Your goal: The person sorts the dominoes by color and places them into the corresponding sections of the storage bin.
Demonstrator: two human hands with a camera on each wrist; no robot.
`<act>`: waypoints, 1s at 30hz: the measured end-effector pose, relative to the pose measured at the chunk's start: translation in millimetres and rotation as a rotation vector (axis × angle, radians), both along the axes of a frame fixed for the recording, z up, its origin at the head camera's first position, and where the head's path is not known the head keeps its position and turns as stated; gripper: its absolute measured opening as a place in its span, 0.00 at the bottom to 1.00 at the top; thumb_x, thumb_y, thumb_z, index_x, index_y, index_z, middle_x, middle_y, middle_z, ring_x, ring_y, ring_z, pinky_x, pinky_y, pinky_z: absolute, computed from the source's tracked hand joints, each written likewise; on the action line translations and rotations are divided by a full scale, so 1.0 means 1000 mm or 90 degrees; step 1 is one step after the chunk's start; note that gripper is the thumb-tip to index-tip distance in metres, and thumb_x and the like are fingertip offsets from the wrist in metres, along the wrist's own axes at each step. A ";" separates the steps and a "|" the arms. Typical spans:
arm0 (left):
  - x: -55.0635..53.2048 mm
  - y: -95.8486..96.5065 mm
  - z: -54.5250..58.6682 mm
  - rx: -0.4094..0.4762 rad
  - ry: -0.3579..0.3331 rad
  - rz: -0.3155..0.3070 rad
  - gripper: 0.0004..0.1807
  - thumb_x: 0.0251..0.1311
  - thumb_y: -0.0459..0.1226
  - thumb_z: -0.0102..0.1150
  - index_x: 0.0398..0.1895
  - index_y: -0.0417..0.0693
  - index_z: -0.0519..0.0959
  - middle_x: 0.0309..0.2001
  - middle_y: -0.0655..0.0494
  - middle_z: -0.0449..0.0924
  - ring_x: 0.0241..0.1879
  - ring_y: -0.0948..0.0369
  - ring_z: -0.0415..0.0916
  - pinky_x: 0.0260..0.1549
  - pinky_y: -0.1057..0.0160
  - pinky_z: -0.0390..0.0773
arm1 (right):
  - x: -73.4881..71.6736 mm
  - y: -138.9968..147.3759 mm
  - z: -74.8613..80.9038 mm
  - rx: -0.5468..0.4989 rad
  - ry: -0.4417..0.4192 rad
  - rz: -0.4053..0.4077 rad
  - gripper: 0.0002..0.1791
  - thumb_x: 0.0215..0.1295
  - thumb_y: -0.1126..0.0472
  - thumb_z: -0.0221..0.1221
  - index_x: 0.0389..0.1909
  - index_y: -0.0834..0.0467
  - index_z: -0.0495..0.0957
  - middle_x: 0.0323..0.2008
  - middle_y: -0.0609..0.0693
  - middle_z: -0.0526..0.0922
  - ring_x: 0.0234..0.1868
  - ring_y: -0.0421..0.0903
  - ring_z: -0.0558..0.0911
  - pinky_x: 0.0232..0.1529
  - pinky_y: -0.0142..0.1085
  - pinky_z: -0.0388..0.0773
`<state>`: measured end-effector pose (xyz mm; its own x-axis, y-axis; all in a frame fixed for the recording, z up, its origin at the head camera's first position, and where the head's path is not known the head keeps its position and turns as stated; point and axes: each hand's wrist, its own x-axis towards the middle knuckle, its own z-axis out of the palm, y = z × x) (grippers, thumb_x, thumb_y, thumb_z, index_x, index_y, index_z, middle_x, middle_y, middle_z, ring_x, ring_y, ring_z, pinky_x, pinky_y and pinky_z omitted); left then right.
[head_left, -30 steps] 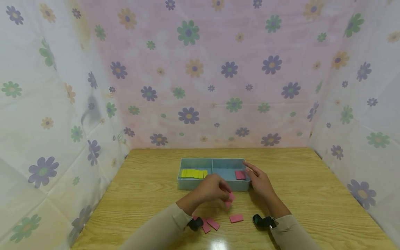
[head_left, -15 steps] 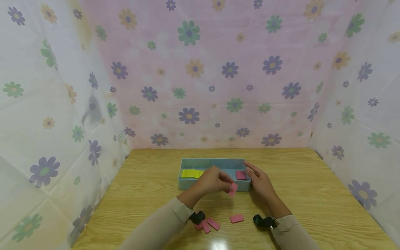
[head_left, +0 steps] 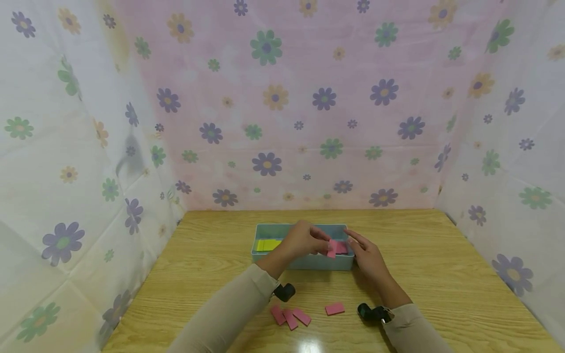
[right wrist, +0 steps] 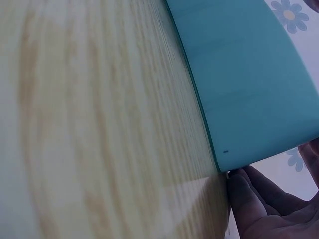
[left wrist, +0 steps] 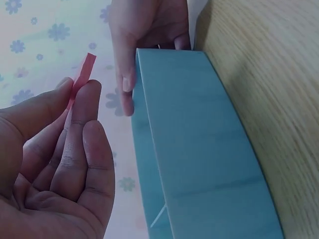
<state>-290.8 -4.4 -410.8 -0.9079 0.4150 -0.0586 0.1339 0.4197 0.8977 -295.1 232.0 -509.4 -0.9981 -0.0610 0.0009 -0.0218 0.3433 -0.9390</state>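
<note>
My left hand pinches a thin pink rectangular tile between thumb and fingertips. It hangs over the front wall of a pale blue two-compartment box. In the left wrist view the same tile stands edge-on above the box rim. My right hand holds the box's right end, fingers at the rim; in the right wrist view its fingertips touch the lower corner. Pink tiles lie in the right compartment, yellow tiles in the left. My left hand hides the divider and part of the yellow row.
On the wooden table, several loose pink tiles lie near the front, some overlapping. A single pink tile lies apart to their right. Flowered cloth encloses the back and sides.
My left hand has risen and moved forward from above the table to over the box's right compartment, carrying the pink tile. My right hand has stayed at the box's end.
</note>
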 end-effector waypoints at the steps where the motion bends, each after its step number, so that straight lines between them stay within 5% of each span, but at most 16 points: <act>1: -0.002 0.001 0.000 0.000 0.002 0.002 0.05 0.62 0.40 0.73 0.39 0.52 0.92 0.30 0.60 0.90 0.39 0.51 0.90 0.43 0.49 0.88 | 0.001 0.000 0.000 0.002 0.003 0.000 0.27 0.84 0.44 0.45 0.79 0.43 0.65 0.81 0.58 0.57 0.80 0.61 0.59 0.73 0.58 0.66; 11: -0.015 0.006 0.000 0.023 -0.028 0.027 0.05 0.62 0.39 0.73 0.38 0.49 0.91 0.32 0.56 0.90 0.38 0.52 0.90 0.46 0.47 0.88 | 0.003 -0.001 0.001 0.007 0.011 -0.012 0.27 0.82 0.41 0.46 0.77 0.40 0.67 0.80 0.57 0.59 0.79 0.61 0.61 0.73 0.60 0.67; 22: -0.030 0.015 -0.004 0.062 -0.039 0.116 0.07 0.61 0.39 0.74 0.40 0.47 0.90 0.33 0.55 0.90 0.33 0.59 0.89 0.37 0.57 0.89 | 0.003 -0.001 0.004 0.005 0.006 -0.012 0.26 0.83 0.43 0.46 0.77 0.40 0.66 0.81 0.57 0.58 0.80 0.62 0.59 0.74 0.62 0.62; 30: -0.036 0.019 -0.004 0.047 -0.041 0.136 0.06 0.61 0.38 0.74 0.38 0.46 0.90 0.31 0.54 0.90 0.34 0.57 0.90 0.44 0.50 0.88 | 0.003 -0.001 0.004 -0.002 0.010 -0.008 0.26 0.83 0.44 0.46 0.77 0.41 0.66 0.80 0.57 0.59 0.80 0.62 0.60 0.73 0.62 0.65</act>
<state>-326.4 15.0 -414.8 -0.9709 0.2194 -0.0962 -0.0096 0.3656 0.9307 -291.6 231.0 -505.6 -0.9987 -0.0489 0.0169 -0.0326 0.3403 -0.9398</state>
